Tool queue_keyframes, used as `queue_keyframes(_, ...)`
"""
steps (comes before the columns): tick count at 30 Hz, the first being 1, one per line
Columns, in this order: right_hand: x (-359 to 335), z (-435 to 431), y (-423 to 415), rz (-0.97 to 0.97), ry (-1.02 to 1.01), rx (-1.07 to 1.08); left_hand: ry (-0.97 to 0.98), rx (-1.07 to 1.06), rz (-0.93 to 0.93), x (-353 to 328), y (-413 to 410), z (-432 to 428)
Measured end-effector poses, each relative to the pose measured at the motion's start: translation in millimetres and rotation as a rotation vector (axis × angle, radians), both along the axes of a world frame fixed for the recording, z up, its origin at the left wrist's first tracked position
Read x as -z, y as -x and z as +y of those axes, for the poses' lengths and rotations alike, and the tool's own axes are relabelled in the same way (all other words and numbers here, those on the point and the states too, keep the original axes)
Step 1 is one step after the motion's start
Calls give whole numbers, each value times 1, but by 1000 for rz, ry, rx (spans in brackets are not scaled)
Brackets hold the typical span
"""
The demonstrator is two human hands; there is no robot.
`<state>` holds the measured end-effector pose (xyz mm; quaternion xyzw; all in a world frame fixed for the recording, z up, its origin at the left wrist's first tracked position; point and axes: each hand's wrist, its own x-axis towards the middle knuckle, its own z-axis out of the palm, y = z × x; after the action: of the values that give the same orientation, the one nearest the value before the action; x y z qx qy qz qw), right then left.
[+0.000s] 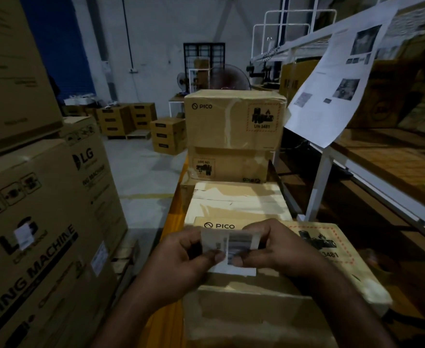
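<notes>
White printed paper label [231,243], small and rectangular, is held up by both its ends: the left hand [181,257] pinches its left side between thumb and curled fingers, and the right hand [279,249] pinches its right side the same way. It hovers just over the top of the near brown cardboard PICO box [256,310], which is taped shut, so its contents cannot be seen. Just beyond lies a paler closed cardboard box [236,202], then two stacked PICO cartons [234,116], the lower one upside down. All stand in a row on an orange-yellow surface [173,222]. Left are large brown LG washing machine cartons [43,209]; right, a white metal rack with wooden shelves [394,156] and a hanging printed paper sheet [332,84]. Far off, small brown cartons [126,119] stand on the grey concrete floor [141,167].
</notes>
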<state>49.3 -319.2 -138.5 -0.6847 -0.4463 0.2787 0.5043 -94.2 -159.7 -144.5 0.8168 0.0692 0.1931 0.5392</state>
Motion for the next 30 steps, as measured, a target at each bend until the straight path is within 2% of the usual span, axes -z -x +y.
queue_keyframes(4,0,-1,-3,213,-145,29,43,-27,-88,-13,-3,1)
queue_keyframes(6,0,2,-6,309,-232,90,59,-139,-174,-17,-11,3)
queue_keyframes(8,-2,4,-7,354,-280,223,166,-287,-277,-19,-23,3)
queue_keyframes(10,-2,5,-4,207,-180,313,345,-404,-364,-19,-36,3)
queue_keyframes(13,4,9,11,-146,106,217,663,-486,-419,-12,-57,-1)
queue_keyframes(16,9,16,20,-522,319,163,823,-521,-385,3,-72,-7)
queue_keyframes(20,0,36,25,-634,466,206,888,-569,-369,18,-81,-4)
queue_keyframes(26,6,86,-9,-791,559,417,891,-569,-366,20,-82,-2)
queue_keyframes(30,7,85,-4,-852,497,431,862,-600,-377,20,-80,-3)
